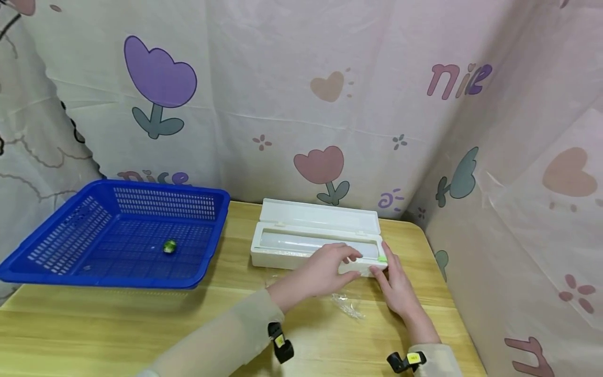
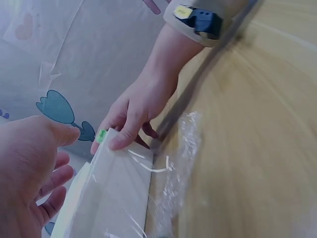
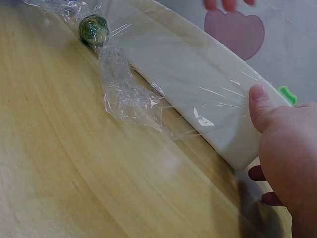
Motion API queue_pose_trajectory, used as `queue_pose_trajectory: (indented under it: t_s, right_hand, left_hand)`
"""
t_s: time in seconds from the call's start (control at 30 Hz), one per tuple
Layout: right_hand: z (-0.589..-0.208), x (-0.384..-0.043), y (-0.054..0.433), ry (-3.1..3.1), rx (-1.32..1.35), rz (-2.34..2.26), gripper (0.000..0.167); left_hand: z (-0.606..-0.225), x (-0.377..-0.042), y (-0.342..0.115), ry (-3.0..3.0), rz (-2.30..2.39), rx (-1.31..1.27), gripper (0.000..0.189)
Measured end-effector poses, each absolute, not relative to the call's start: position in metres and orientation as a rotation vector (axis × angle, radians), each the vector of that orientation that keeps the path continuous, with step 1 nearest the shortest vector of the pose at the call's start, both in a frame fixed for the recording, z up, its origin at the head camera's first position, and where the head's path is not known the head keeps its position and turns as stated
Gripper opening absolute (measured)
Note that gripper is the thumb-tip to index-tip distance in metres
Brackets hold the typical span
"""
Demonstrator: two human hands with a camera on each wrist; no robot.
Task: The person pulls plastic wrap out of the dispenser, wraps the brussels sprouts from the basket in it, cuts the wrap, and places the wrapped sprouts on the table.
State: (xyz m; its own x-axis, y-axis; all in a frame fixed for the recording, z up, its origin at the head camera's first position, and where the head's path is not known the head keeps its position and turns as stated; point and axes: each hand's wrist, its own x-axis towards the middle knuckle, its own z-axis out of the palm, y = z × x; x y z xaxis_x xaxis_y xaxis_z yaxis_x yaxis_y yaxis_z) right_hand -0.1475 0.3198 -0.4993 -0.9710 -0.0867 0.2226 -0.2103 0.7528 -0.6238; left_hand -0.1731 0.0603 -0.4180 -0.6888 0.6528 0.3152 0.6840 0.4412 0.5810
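Head view. Nearest: pale left sleeve (image 1: 212, 337). Left hand (image 1: 325, 269): before the dispenser's front, fingers loosely bent, thumb apart, nothing visibly held. Right hand (image 1: 398, 288): at the right end of the white cling-film dispenser (image 1: 278, 259), apparently to steady it. Lid (image 1: 320, 217): tipped back, leaving the film roll (image 1: 292, 242) exposed. Green slide cutter (image 1: 382, 258): at the right end, near the right fingers. Blue perforated basket (image 1: 94, 281): left on the wooden table (image 1: 438, 361), probably to keep the work area free; one green sprout-like ball (image 1: 169, 246) inside.

Left wrist view. Left hand: fingers half-curled beside the dispenser, gripping nothing visible. Clear cling film (image 2: 188, 148): over the front face, crumpled on the table.

Right wrist view. Right hand: thumb pressed on the front face, fingers around the end, presumably bracing it. Second green ball (image 3: 94, 30): beside the dispenser, amid film; whether fully wrapped, cannot tell.
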Motion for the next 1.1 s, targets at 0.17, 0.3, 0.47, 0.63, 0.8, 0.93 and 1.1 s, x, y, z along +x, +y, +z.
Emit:
queue_pose_trajectory:
  t_s: [0.17,0.3,0.47,0.63,0.8,0.93,1.1]
  right_hand:
    - [-0.501,-0.148,0.322,-2.768,0.229,0.989,0.074]
    - [-0.502,-0.148,0.324,-2.760,0.256,0.945,0.072]
    - [-0.503,-0.148,0.325,-2.737,0.292,0.919,0.071]
    - [-0.505,-0.148,0.325,-2.728,0.311,0.925,0.069]
    - [-0.505,-0.150,0.324,-2.726,0.327,0.924,0.069]
    - [-0.506,-0.151,0.324,-2.717,0.339,0.911,0.070]
    - [-0.506,-0.150,0.324,-2.718,0.325,0.860,0.070]
  left_hand:
    - [-0.415,-0.188,0.090,-2.651,-1.104,-1.216,0.040]
    - [-0.414,-0.195,0.108,-2.664,-1.093,-1.236,0.040]
    - [-0.415,-0.203,0.124,-2.701,-1.104,-1.222,0.038]
    - [-0.418,-0.207,0.136,-2.757,-1.069,-1.205,0.031]
    - [-0.420,-0.210,0.144,-2.786,-1.003,-1.198,0.023]
    - [-0.424,-0.212,0.147,-2.771,-0.980,-1.216,0.019]
    - [-0.428,-0.215,0.150,-2.735,-0.917,-1.236,0.015]
